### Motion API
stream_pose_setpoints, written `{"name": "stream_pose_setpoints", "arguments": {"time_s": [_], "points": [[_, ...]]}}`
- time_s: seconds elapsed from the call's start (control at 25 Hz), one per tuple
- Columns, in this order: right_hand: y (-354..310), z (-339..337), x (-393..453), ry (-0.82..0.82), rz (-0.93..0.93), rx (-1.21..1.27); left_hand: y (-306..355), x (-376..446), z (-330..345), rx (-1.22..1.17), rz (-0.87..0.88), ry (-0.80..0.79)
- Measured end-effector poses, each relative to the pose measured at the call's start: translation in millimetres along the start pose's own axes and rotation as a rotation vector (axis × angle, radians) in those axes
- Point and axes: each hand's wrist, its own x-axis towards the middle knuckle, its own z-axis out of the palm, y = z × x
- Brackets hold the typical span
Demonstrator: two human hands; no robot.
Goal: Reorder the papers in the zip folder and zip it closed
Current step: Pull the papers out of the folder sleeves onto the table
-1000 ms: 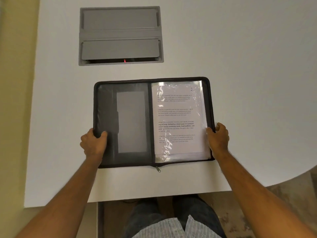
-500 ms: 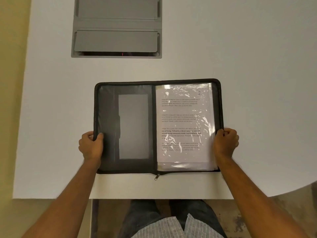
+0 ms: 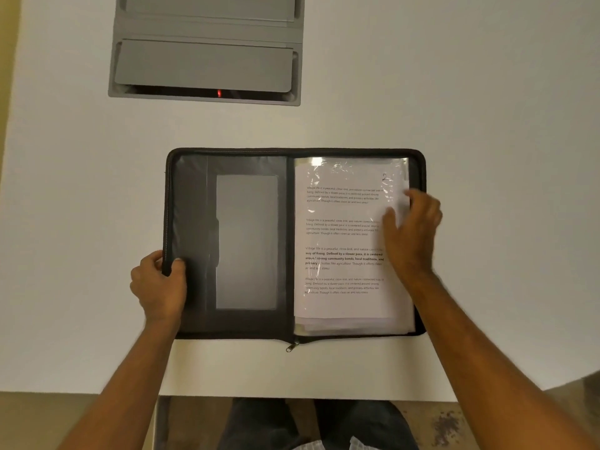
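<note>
A black zip folder (image 3: 194,222) lies open flat on the white table (image 3: 487,125). Its left half is a dark inner cover with a grey window pocket. Its right half holds a stack of printed papers (image 3: 341,238) in clear plastic sleeves, the top sheet marked "2". The zip pull (image 3: 292,346) hangs at the near edge by the spine. My left hand (image 3: 160,284) grips the folder's left edge, thumb on the inner cover. My right hand (image 3: 412,228) lies over the right edge of the papers, fingers at the top sleeve's edge; the motion is blurred there.
A grey recessed cable hatch (image 3: 207,50) with a small red light sits in the table beyond the folder. The table's near edge runs just below the folder, with my legs and the floor under it.
My right hand left the folder's right rim and moved up and inward onto the papers' right edge. The left hand keeps its grip. The view shifted slightly closer.
</note>
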Motion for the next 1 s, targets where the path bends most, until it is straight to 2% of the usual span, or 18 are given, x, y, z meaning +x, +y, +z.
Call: {"name": "stream_pose_setpoints", "arguments": {"time_s": [0.12, 0.2, 0.24, 0.32, 0.4, 0.48, 0.56, 0.68, 0.84, 1.0], "points": [[-25, 16, 48, -0.092, -0.204, -0.083, 11, -12, 5, 0.106, 0.004, 0.036], [-33, 23, 69, -0.185, -0.199, -0.204, 23, -30, 8, 0.21, 0.036, 0.101], [-34, 25, 77, -0.224, -0.19, -0.268, 30, -41, 11, 0.223, 0.121, 0.112], [-34, 24, 86, -0.264, -0.21, -0.343, 46, -66, 24, 0.219, 0.352, 0.005], [-33, 21, 90, -0.269, -0.252, -0.312, 65, -91, 44, 0.239, 0.54, -0.196], [-33, 18, 91, -0.249, -0.288, -0.262, 82, -111, 70, 0.254, 0.685, -0.357], [-34, 17, 91, -0.216, -0.315, -0.249, 92, -123, 94, 0.268, 0.778, -0.442], [-35, 13, 92, -0.189, -0.3, -0.151, 88, -129, 121, 0.361, 0.803, -0.467], [-33, 3, 95, -0.111, -0.161, 0.064, 81, -131, 133, 0.401, 0.786, -0.447], [-31, -10, 87, -0.053, -0.186, -0.007, 82, -132, 134, 0.397, 0.78, -0.442]]}}
